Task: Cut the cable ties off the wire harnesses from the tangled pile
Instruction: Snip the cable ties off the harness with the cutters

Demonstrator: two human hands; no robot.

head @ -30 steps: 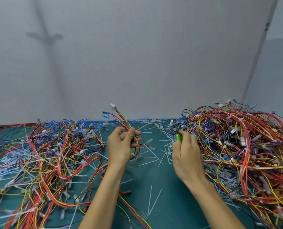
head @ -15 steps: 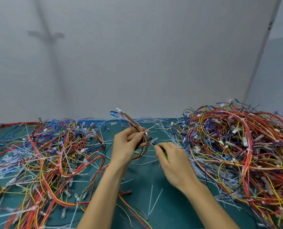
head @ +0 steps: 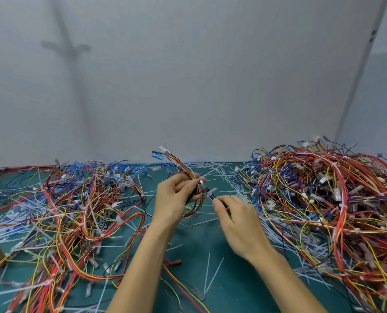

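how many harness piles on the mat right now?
2: a flatter pile on the left, a taller pile on the right. One more harness is held in the left hand.

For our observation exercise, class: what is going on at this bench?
A person works on a green mat between a left pile and a right pile of wires. The left hand grips a small harness above the mat. The right hand holds cutters, their tip at a white tie on that harness. Whether it is cut cannot be told. Cut ties litter the mat.
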